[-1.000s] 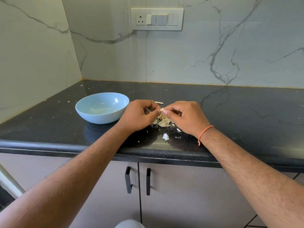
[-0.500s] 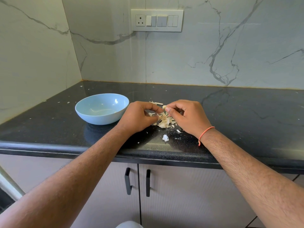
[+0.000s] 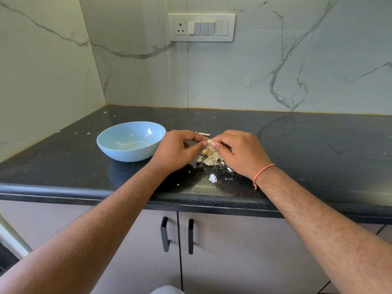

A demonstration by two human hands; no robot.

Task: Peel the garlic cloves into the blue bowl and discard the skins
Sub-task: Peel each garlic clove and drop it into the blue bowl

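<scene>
A light blue bowl (image 3: 131, 141) stands on the black counter, left of my hands. My left hand (image 3: 180, 151) and my right hand (image 3: 239, 153) meet fingertip to fingertip above a small heap of garlic cloves and papery skins (image 3: 210, 157). Between their thumbs and fingers they pinch one small pale garlic clove (image 3: 209, 141). An orange thread circles my right wrist. What lies inside the bowl is hard to make out.
The black stone counter (image 3: 307, 158) runs to a marble wall corner at the back left. White skin scraps (image 3: 212, 178) lie near the front edge. Below are two cabinet doors with black handles (image 3: 165, 234). A switch panel (image 3: 201, 27) is on the wall.
Both hands have stayed above the heap, with only slight finger movement on the clove. The bowl has not moved.
</scene>
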